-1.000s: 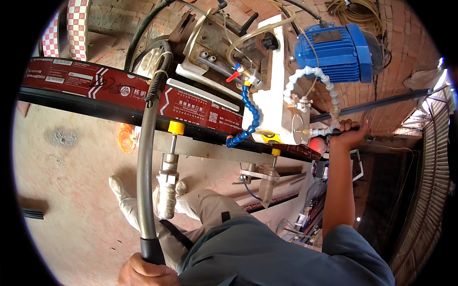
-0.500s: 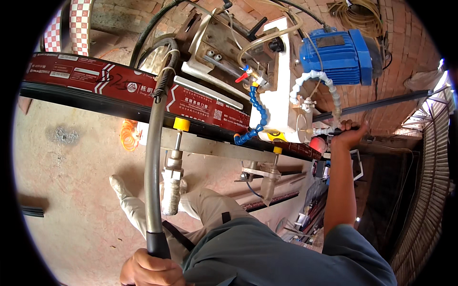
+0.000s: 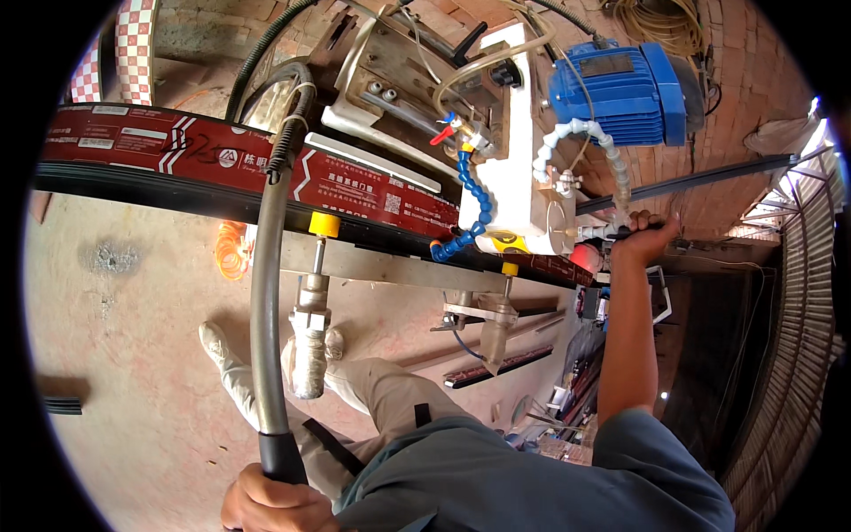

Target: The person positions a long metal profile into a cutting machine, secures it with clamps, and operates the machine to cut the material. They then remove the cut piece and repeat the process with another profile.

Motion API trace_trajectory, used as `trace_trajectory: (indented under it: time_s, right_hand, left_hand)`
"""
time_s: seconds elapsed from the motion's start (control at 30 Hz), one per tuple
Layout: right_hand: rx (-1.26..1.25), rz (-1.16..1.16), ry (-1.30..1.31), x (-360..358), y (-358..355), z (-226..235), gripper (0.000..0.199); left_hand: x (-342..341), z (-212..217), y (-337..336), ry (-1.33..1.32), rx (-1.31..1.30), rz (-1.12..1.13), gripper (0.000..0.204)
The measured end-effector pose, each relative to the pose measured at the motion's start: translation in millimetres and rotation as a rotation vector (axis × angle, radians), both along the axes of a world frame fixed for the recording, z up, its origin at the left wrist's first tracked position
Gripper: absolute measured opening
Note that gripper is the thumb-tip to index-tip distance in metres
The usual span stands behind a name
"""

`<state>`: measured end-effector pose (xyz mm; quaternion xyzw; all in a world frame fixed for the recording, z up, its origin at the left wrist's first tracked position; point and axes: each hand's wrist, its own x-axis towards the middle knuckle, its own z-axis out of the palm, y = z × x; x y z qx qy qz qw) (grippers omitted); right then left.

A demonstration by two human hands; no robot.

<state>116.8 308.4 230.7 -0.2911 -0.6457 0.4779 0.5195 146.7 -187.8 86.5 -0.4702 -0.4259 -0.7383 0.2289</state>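
Observation:
My left hand is wrapped round the black grip of a long grey metal lever, which rises to the machine. At the right my raised right hand closes round a black handle on the side of the white machine head. Below that head lies a long profile in printed dark red film. A blue segmented coolant hose curves down to an orange nozzle at the profile. Beside the right hand a white segmented hose arches over.
A blue motor sits behind the head. Two clamp cylinders with yellow pads, the left one and the right one, stand along the profile's near side. More profiles lie on the floor. An orange coiled hose hangs at left.
The machine and profile sit slightly further left and higher in view, as if the head turned a little. Both hands keep their grips, with no clear movement of lever or handle.

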Motion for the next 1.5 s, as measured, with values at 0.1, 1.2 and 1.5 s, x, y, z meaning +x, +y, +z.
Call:
trace_trajectory:
  time_s: [0.1,1.2,1.5]
  right_hand:
    - [-0.037,0.000,0.018,6,5,1,0.053]
    - [-0.161,0.071,0.097,-1,-6,11,0.046]
    - [-0.121,0.050,0.160,11,13,17,0.053]
  left_hand:
    - [-2,0,-1,0.003,-0.008,-0.021,0.017]
    - [17,38,-16,-0.107,-0.351,0.083,0.018]
    - [-8,101,0,-0.161,-0.377,0.065,0.017]
